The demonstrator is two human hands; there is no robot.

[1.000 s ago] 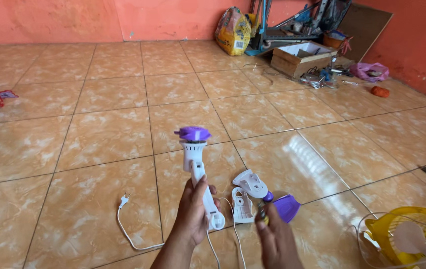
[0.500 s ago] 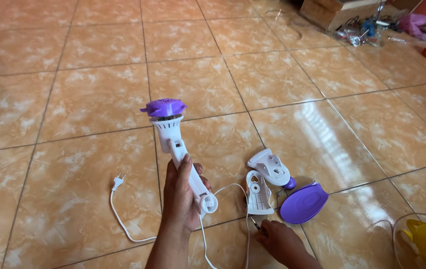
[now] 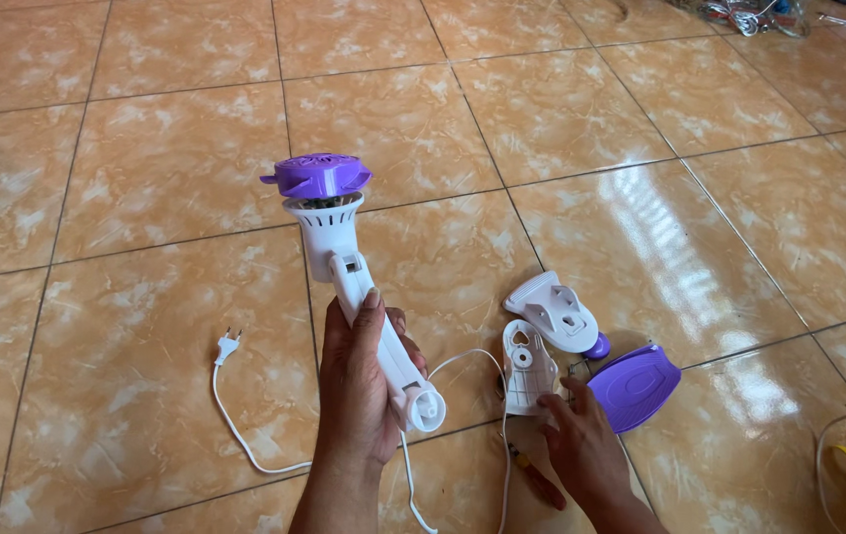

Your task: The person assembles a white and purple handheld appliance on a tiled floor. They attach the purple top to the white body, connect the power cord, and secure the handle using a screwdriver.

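Above the tiled floor (image 3: 146,198), left fingers (image 3: 372,302) wrap the fan stem (image 3: 383,346); right fingers (image 3: 551,407) spread on a white plate (image 3: 527,366).

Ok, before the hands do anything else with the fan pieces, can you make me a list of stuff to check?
1. Left hand has a firm hold on the white fan neck: ok, fingers wrap its stem.
2. Plug out of any socket: ok, it lies loose on the tiled floor.
3. White cord clear of the hands: not ok, it loops between them.
4. Right hand free: ok, its fingertips rest at the flat white cover piece, gripping nothing.
5. Other parts within reach: ok, white bracket and purple base cover lie beside the right hand.
6. Loose screws accounted for: cannot tell.
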